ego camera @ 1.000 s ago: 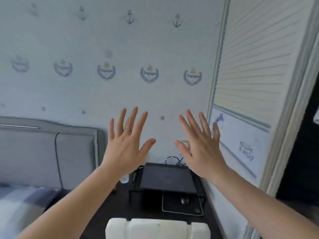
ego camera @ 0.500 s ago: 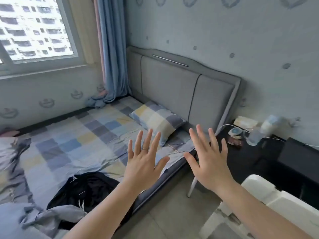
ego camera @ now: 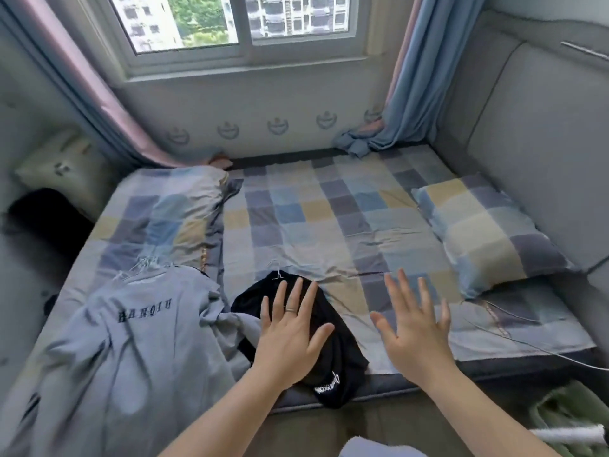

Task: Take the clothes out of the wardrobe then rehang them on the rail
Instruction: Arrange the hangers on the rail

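Both arms are stretched out forward, bare forearms coming up from the bottom of the view. Left hand [ego camera: 290, 334] is flat with fingers spread, backs facing up, a ring on one finger. Right hand [ego camera: 417, 331] is the same deal, palm away, fingers fanned out straight. Neither one is gripping anything, and they're a little apart, side by side.

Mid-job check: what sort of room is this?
A bedroom, most likely: a bed with a pillow by its padded headboard, under a curtained window. A grey shirt and a black garment lie on the bed.
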